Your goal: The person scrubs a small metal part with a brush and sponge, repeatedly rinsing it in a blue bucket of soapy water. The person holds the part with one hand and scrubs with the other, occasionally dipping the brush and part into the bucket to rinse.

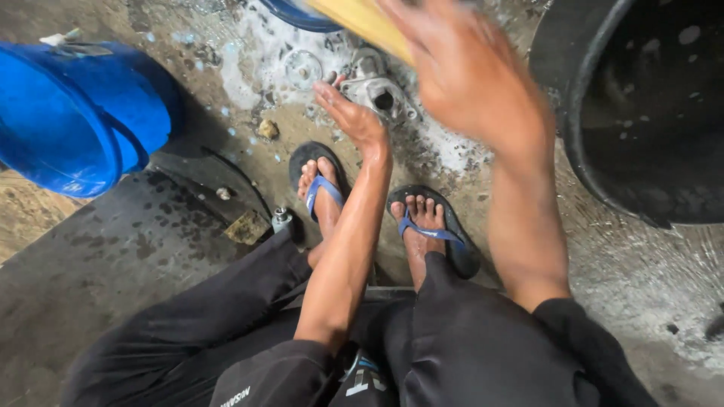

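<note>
Seen from above, over dark trousers and two feet in black sandals with blue straps [422, 226]. Left hand [351, 117] stretched forward and low, fingers extended and loose, clasping nothing, fingertips touching or just short of a grey cast metal part [377, 89] with a round bore; contact too fine to tell. Metal part lay on the wet concrete floor [113, 256], in a patch of white soapy foam [264, 53], just ahead of the toes. Right hand [467, 75] raised higher and nearer the camera, blurred, fingers spread across a yellow flat object [362, 19], seemingly gripped along its edge; exact hold lost in the blur. Yellow object ran up and left from that hand, passing over the rim of a blue basin [298, 15] at the top edge. Large blue plastic bucket [75, 113] stood well apart on the left, lying on its side or tilted toward the camera. Wide black tub [641, 113] sat at the right, just beside the right forearm, flecks of foam inside. Small yellowish sponge-like block [247, 226] and a small metal cylinder [281, 218] rested close together on the floor by the left foot. Small stone-like lump [267, 130] lay between the bucket and the foam. Forearms wet and shiny.
</note>
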